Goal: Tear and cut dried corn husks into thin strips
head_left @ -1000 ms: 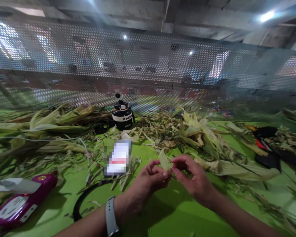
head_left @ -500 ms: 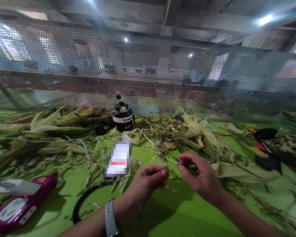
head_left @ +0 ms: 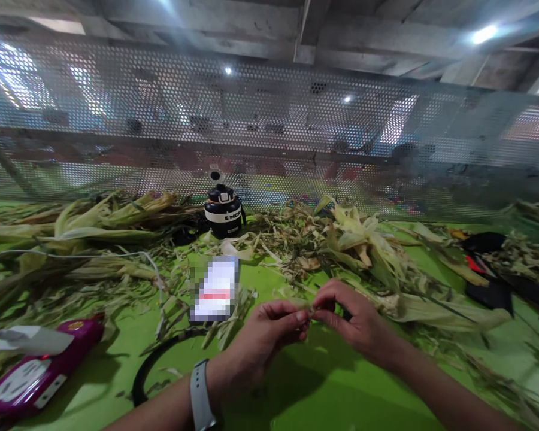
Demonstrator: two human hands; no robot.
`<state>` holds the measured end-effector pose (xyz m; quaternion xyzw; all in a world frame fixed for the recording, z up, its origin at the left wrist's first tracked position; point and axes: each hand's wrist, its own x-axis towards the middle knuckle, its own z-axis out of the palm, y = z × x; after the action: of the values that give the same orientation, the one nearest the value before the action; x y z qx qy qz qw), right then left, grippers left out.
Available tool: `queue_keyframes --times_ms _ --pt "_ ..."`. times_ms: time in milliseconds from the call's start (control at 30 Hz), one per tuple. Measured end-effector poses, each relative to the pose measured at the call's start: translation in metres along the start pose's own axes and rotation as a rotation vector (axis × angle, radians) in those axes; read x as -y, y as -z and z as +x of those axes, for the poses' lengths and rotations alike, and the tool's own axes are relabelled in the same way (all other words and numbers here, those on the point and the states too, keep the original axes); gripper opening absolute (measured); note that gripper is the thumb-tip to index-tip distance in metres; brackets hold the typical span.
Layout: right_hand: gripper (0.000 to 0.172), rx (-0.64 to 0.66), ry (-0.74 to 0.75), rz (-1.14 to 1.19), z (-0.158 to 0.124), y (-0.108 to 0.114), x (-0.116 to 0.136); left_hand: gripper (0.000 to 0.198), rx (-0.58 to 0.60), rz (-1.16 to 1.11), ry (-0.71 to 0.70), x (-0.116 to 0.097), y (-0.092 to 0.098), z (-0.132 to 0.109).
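My left hand (head_left: 273,329), with a grey watch strap on its wrist, pinches a small pale piece of corn husk (head_left: 306,306) between thumb and fingers. Most of the piece is hidden by the fingers. Fingertips of my right hand (head_left: 353,317) are pinched together right against it, at the piece's right end; what lies between them is too small to make out. A dark object shows partly under the right palm, its kind unclear. Both hands are just above the green tabletop (head_left: 323,383).
A phone (head_left: 215,290) lies left of my hands, near a black cable loop (head_left: 139,371). Further left is a purple power strip (head_left: 49,371) with a white plug. Corn husks (head_left: 359,233) and a black bottle (head_left: 224,215) line the back, before a perforated metal screen (head_left: 269,131).
My right hand has moved left, and its fingertips have closed at the piece in my left hand. The left hand has stayed almost in place.
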<state>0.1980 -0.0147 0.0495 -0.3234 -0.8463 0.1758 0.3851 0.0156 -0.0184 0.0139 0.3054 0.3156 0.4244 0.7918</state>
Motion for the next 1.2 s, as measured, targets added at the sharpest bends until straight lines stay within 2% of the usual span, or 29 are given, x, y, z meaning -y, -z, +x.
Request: queue_keyframes --times_ms 200,600,967,1067,1200 --pt "0.019 0.024 -0.086 0.023 -0.003 -0.001 -0.001 0.025 -0.019 0.048 -0.049 0.000 0.000 0.001" --pt "0.019 0.089 -0.308 0.181 -0.002 0.001 0.000 0.020 -0.006 0.219 -0.162 -0.001 0.000 0.000" --pt "0.017 0.005 -0.489 0.328 -0.005 -0.007 -0.001 0.022 -0.038 0.100 -0.114 -0.002 -0.002 -0.001" --pt "0.011 -0.057 -0.396 0.207 -0.004 -0.002 -0.003 0.022 -0.049 0.038 -0.086 -0.003 -0.002 0.000" --pt "0.004 -0.073 -0.005 0.004 -0.003 0.002 -0.005 0.022 -0.032 -0.011 -0.013 -0.004 -0.002 0.000"
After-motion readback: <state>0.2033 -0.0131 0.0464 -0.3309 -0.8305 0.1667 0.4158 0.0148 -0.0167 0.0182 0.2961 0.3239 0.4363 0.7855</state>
